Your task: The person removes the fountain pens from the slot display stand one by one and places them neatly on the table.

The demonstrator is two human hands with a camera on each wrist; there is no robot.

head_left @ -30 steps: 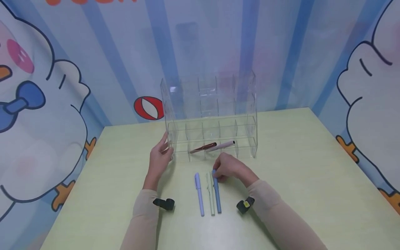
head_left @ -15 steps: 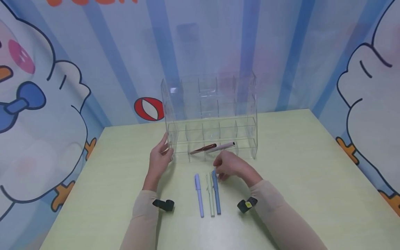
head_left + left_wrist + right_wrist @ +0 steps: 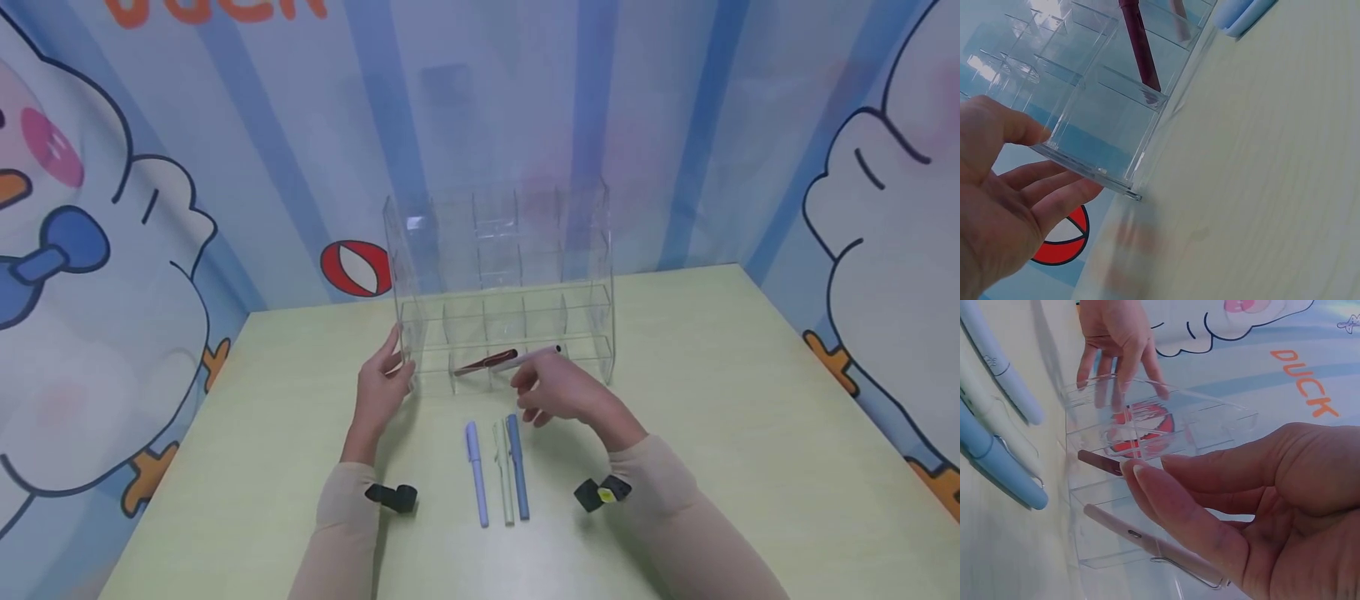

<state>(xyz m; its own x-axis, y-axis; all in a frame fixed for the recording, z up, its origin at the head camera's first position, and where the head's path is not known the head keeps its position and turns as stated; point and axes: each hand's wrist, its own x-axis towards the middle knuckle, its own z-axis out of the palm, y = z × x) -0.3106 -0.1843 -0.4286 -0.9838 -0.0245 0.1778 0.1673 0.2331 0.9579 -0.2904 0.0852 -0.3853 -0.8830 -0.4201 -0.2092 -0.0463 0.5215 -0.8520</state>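
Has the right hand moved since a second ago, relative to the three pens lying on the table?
Yes. The right hand has lifted off the blue pen and shifted away from the person, toward the clear acrylic organizer.

Orange capital letters reading "DUCK" [image 3: 1305,382] printed on the blue-and-white striped cartoon backdrop [image 3: 1310,337], seen clearly in the right wrist view. In the head view, only the lower halves of the same orange letters [image 3: 217,10] cut off at the top edge of the backdrop, probably the same word though not readable there. A small dark mark printed on the barrel of the pale lilac pen [image 3: 999,367], too small to make out.
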